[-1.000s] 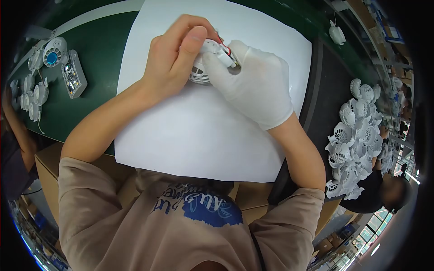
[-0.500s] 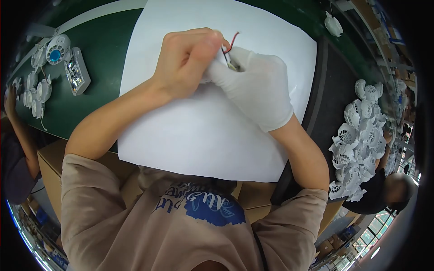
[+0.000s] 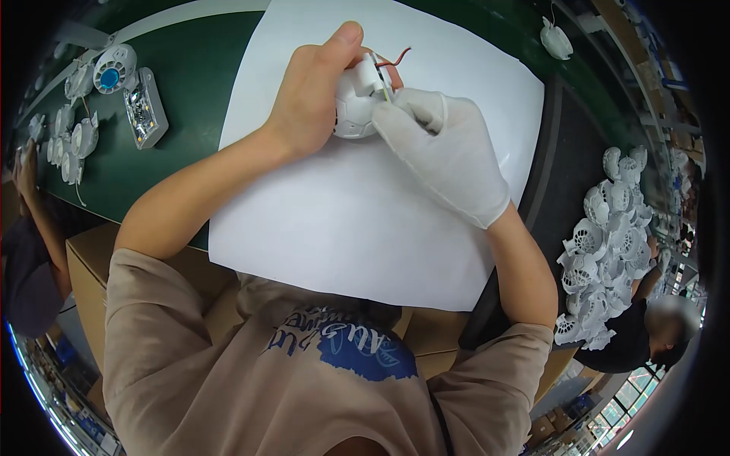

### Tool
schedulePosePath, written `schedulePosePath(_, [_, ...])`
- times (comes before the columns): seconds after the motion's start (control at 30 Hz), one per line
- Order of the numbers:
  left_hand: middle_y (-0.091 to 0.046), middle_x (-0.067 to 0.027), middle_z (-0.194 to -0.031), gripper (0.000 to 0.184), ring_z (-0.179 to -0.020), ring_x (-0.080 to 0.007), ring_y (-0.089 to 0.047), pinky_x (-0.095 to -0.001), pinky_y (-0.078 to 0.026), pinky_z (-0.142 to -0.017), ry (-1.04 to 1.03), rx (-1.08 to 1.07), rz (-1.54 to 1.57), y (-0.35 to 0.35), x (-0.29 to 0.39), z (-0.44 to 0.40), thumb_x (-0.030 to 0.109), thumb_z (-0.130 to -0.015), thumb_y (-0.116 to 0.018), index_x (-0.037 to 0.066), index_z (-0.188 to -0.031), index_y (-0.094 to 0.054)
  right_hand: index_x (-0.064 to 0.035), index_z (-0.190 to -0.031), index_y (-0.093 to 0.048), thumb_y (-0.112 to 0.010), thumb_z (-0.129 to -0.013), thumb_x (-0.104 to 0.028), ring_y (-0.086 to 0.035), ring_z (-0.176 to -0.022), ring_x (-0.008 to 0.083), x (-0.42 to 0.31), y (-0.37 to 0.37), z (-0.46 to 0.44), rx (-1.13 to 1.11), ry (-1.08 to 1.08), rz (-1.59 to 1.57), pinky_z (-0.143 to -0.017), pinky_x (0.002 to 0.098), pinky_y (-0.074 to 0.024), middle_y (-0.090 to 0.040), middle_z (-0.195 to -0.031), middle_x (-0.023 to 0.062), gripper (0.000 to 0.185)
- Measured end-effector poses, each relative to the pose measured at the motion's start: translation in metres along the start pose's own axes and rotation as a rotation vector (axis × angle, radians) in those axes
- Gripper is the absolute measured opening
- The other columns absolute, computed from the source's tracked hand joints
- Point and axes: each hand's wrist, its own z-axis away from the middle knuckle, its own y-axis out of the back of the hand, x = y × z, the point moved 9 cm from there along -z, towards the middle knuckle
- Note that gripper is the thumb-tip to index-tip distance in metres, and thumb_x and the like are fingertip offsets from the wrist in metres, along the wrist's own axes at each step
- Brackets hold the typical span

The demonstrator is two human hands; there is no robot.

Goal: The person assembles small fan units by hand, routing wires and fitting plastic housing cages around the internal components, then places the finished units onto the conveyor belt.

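The round white shell (image 3: 353,118) is between the two hands, above the big white paper (image 3: 357,228). The bare left hand (image 3: 310,99) wraps around its left side and grips it, so that hand is nearer. The gloved right hand (image 3: 449,156) is at its right side, thumb and fingers close together by a thin strip (image 3: 386,93), but I cannot tell if they pinch it. The shell has no clear long side; the strip runs nearly up and down. A red wire (image 3: 398,61) pokes out near the glove and may get in the way. A white fan (image 3: 115,70) and a box (image 3: 146,110) sit left on the green counter (image 3: 194,76); a heap of shells (image 3: 604,243) lies far right
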Motion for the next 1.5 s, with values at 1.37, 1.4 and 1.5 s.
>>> schedulePosePath(1.37, [-0.070, -0.0144, -0.081, 0.057, -0.066, -0.0259, -0.065, -0.0318, -0.052, -0.065, -0.426, -0.169, -0.383, -0.020, 0.039, 0.012, 0.035, -0.103, -0.032, -0.006, -0.089, -0.068, -0.0054, -0.085, -0.069, -0.058, -0.093, -0.021, -0.061, -0.054, 0.0260, -0.029, -0.014, 0.008, 0.098, 0.440, 0.782, -0.050, 0.0355, -0.0479, -0.066, -0.070, 0.0132, 0.020])
schedulePosePath(1.4, [-0.070, -0.0144, -0.081, 0.057, -0.066, -0.0259, -0.065, -0.0318, -0.052, -0.065, -0.418, -0.179, -0.386, -0.023, 0.039, 0.016, 0.035, -0.103, -0.032, -0.006, -0.089, -0.068, -0.0060, -0.089, -0.069, -0.056, -0.095, -0.021, -0.061, -0.055, 0.0285, -0.029, -0.022, 0.013, 0.053, 0.503, 0.883, -0.050, 0.0373, -0.0478, -0.065, -0.071, 0.0144, 0.021])
schedulePosePath(1.5, [-0.071, -0.0155, -0.082, 0.061, -0.067, -0.0278, -0.065, -0.0336, -0.053, -0.069, -0.494, -0.191, -0.458, -0.025, 0.046, 0.015, 0.035, -0.104, -0.028, -0.007, -0.080, -0.065, -0.0062, -0.091, -0.070, -0.054, -0.096, -0.022, -0.062, -0.057, 0.0284, -0.025, -0.020, 0.012, 0.055, 0.485, 0.812, -0.055, 0.0377, -0.0498, -0.066, -0.072, 0.0149, 0.023])
